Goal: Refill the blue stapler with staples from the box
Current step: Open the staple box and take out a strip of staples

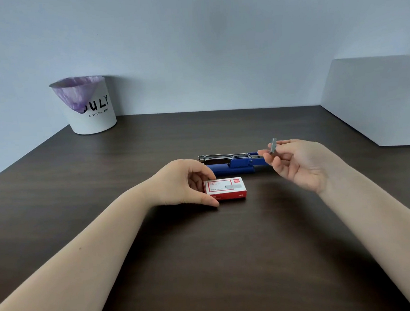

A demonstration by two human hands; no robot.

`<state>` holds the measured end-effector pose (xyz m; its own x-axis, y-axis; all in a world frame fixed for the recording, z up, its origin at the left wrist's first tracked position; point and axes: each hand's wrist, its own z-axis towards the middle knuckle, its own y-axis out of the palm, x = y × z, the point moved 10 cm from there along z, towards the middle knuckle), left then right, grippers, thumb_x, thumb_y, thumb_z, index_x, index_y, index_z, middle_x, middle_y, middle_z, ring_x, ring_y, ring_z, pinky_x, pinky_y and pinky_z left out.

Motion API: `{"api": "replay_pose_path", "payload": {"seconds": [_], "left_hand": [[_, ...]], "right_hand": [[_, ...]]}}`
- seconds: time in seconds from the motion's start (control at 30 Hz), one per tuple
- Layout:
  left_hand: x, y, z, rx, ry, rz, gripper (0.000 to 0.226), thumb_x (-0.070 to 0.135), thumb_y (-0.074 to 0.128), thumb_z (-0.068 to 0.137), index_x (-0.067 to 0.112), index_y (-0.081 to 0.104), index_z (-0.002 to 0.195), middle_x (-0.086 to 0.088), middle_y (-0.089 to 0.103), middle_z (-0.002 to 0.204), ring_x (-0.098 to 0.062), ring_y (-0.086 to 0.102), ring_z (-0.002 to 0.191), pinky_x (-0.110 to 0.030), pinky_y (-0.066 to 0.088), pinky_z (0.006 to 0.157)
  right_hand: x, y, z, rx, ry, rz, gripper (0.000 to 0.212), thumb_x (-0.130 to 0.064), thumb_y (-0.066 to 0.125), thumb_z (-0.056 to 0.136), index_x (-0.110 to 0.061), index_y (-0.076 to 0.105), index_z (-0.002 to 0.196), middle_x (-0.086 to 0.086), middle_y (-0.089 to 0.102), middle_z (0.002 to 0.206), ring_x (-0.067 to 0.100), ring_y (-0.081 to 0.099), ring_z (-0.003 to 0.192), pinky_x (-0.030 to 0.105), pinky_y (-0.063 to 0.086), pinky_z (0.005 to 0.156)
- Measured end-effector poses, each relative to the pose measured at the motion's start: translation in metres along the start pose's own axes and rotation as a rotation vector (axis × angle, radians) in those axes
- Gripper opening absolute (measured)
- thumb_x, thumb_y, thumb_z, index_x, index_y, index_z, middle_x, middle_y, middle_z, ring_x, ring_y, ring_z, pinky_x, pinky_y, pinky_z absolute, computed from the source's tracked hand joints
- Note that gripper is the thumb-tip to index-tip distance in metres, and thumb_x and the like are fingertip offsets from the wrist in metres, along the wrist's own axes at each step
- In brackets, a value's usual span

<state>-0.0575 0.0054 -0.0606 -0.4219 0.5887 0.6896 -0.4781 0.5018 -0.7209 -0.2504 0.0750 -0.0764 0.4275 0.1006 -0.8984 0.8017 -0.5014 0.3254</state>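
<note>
The right hand [298, 165] held one strip of staples [273, 145] clamped between thumb and fingertips, raised just above the rear end of the blue stapler [231, 162]. The stapler lay on the dark counter [207, 265] with its top swung open and the metal magazine [223, 156] exposed. The left hand [184, 184] closed its grip on the left end of the red-and-white staple box [225, 189], thumb at the near edge and fingers at the far edge. The box lay flat on the counter, just in front of the stapler.

Probable faults from this position:
- The strip was pinched near one end only. Excess pressure or a knock against the magazine rim would likely snap it into short sections.
- A tilted strip, or one with its legs pointing up, would not seat in the channel and could jam the pusher.
- The stapler was unrestrained; contact from the right hand could slide it across the counter.
- Whether the box was fully shut could not be determined; if it was not, tipping it could spill strips.

Count: one stapler, one staple box, one visible staple strip, one white bin [92, 107] with a purple liner at the far left of the counter, two hands.
</note>
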Motion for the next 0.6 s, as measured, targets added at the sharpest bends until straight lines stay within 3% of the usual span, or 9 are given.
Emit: {"api": "replay_pose_path", "payload": {"seconds": [0.3, 0.43, 0.6], "left_hand": [[0.000, 0.000, 0.000, -0.009, 0.003, 0.019, 0.047, 0.034, 0.086, 0.057, 0.026, 0.067, 0.100, 0.006, 0.067, 0.087, -0.001, 0.060, 0.068, -0.013, 0.051, 0.065], [-0.001, 0.000, 0.001, -0.010, -0.001, 0.017, 0.047, 0.034, 0.086, 0.057, 0.026, 0.067, 0.100, 0.007, 0.067, 0.088, -0.001, 0.060, 0.069, -0.014, 0.051, 0.066], [0.002, 0.000, 0.000, -0.011, 0.014, 0.019, 0.048, 0.033, 0.086, 0.058, 0.025, 0.067, 0.101, 0.005, 0.067, 0.090, -0.001, 0.060, 0.069, -0.013, 0.051, 0.065]], "right_hand": [[0.005, 0.005, -0.002, -0.038, 0.040, 0.254, 0.025, 0.002, 0.043, 0.089, 0.000, 0.062, 0.105, 0.016, 0.068, 0.095, 0.013, 0.070, 0.057, 0.018, 0.054, 0.046], [0.002, 0.002, 0.003, -0.004, -0.015, 0.246, 0.019, -0.007, 0.055, 0.091, 0.002, 0.063, 0.106, 0.015, 0.067, 0.098, 0.014, 0.070, 0.070, 0.016, 0.054, 0.048], [-0.007, -0.008, 0.014, 0.067, -0.139, 0.158, 0.013, 0.006, 0.059, 0.085, 0.004, 0.067, 0.094, 0.018, 0.067, 0.101, 0.022, 0.068, 0.087, 0.018, 0.057, 0.054]]}}
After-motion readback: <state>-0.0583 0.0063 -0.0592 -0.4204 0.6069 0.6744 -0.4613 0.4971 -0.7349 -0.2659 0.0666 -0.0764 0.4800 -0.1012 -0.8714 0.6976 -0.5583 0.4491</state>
